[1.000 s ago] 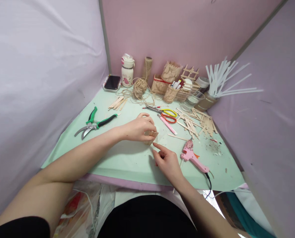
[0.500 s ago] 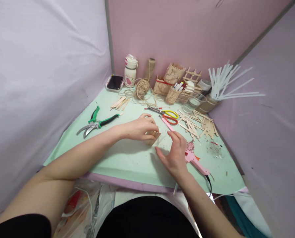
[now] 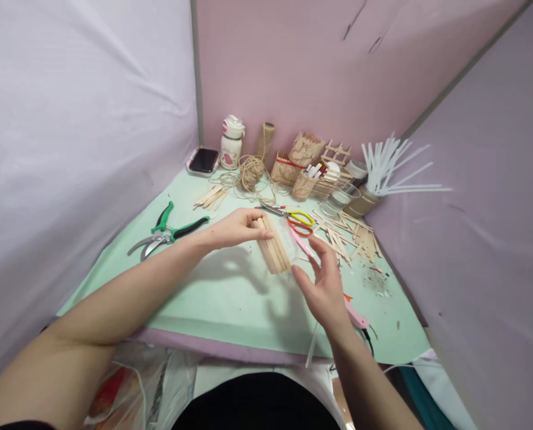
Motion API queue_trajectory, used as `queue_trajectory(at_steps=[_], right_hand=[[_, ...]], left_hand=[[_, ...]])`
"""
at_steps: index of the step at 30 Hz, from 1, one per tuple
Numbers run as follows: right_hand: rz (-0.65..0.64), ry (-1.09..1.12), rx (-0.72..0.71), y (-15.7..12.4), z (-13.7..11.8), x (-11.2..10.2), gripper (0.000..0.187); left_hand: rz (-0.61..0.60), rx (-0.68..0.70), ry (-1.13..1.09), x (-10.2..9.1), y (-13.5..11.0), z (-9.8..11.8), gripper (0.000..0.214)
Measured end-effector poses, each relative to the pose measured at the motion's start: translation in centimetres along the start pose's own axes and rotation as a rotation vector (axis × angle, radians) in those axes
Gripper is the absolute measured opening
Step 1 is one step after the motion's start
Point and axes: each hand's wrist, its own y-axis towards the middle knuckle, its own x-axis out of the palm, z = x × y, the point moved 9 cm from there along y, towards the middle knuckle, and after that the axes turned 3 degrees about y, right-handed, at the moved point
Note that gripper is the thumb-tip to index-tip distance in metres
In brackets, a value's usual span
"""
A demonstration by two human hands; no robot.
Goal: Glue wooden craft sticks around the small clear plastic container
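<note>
My left hand [image 3: 239, 229] grips a small piece made of flat wooden craft sticks [image 3: 273, 251] set side by side. The piece is tilted, raised above the green table, and casts a shadow below it. My right hand [image 3: 322, 283] is open at the piece's right side, thumb and fingers apart, the thumb close to its lower right corner; whether it touches I cannot tell. Behind my right hand lies a pink glue gun [image 3: 356, 313], partly hidden by it. A pink pen-like tool [image 3: 299, 240] lies just beyond the fingers.
Green-handled pruning shears [image 3: 159, 236] lie left, scissors [image 3: 300, 221] beyond my hands. Loose craft sticks [image 3: 336, 239] are scattered right. Along the back stand a bottle [image 3: 231, 143], a twine ball [image 3: 251, 173], a stick-and-bark pen holder [image 3: 305, 186], a glass [image 3: 338, 200] and white glue sticks [image 3: 383, 170].
My left hand has lifted the craft-stick piece off the table and turned it so its flat stick face shows. My right hand stays open beside it. The camera view has shifted slightly.
</note>
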Motion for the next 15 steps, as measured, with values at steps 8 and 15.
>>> queue_trajectory(at_steps=[8,15], right_hand=[[0.089,0.340,0.374,-0.5,3.9,-0.5,0.024],[0.112,0.385,0.413,-0.7,4.2,-0.7,0.020]], left_hand=[[0.015,-0.064,-0.154,2.3,-0.4,-0.2,0.034],[-0.025,-0.163,-0.203,3.8,-0.7,-1.2,0.029]])
